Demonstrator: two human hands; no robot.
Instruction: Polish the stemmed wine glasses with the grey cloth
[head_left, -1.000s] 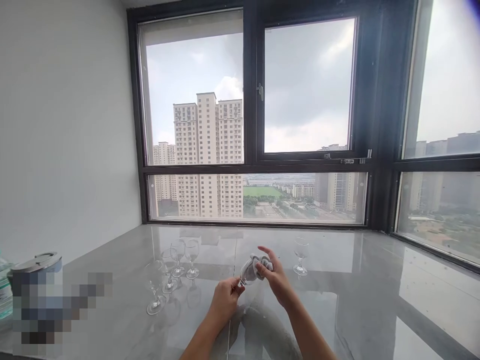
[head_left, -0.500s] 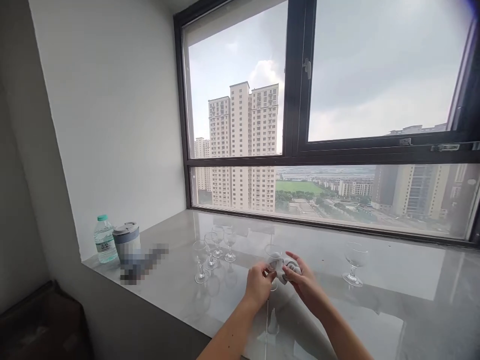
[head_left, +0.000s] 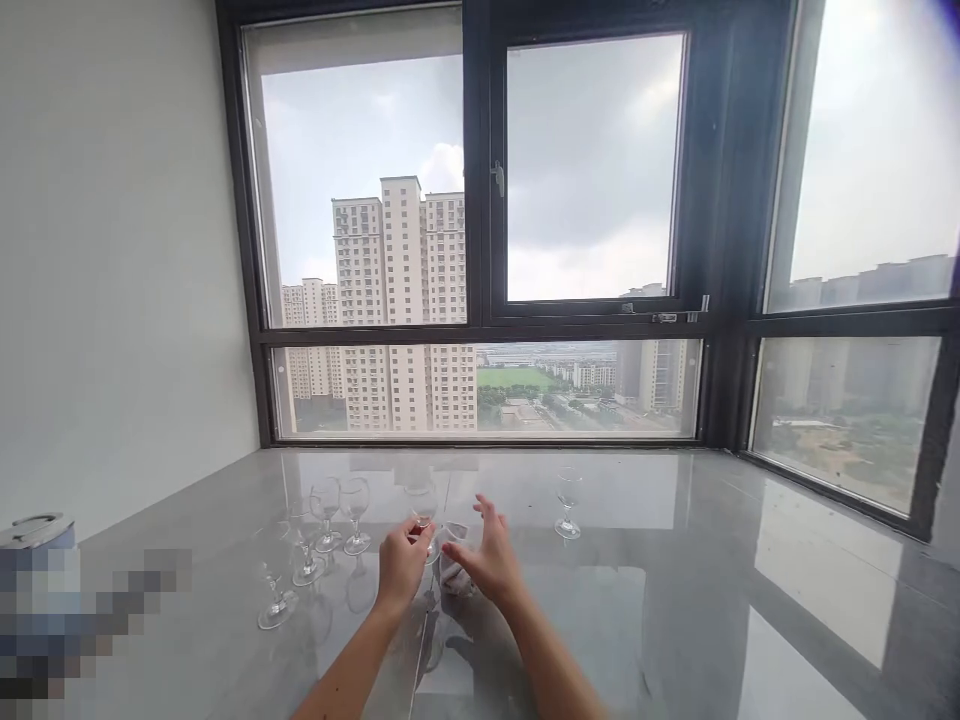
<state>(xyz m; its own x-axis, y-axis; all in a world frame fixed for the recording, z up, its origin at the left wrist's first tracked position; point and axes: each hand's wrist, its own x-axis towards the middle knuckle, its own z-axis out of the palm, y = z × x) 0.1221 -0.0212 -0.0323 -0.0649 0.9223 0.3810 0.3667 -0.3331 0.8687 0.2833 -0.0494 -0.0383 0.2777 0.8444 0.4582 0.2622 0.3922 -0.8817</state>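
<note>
In the head view, my left hand (head_left: 403,568) is closed, its fingers pinched round the lower part of a clear stemmed glass (head_left: 421,497) that stands upright. To the right of it, my right hand (head_left: 491,555) is spread, with thumb and fingers apart. A crumpled pale grey cloth (head_left: 454,572) lies right by the right thumb, low against the shiny grey sill (head_left: 600,640); whether the thumb still touches it I cannot tell. Several more clear stemmed glasses stand left of my left hand, the nearest glass (head_left: 277,605) among them. One lone glass (head_left: 568,505) stands farther back to the right.
A lidded cup (head_left: 37,535) sits at the far left edge, partly cut off and blurred beside a pixelated patch. Behind the sill rise dark window frames (head_left: 480,330), and a pale wall (head_left: 120,280) closes the left side.
The view has swung to the right, so the bottle has left the picture. My right hand has spread its fingers off the cloth, which now sits lower, beside the glass. My left hand still holds the glass.
</note>
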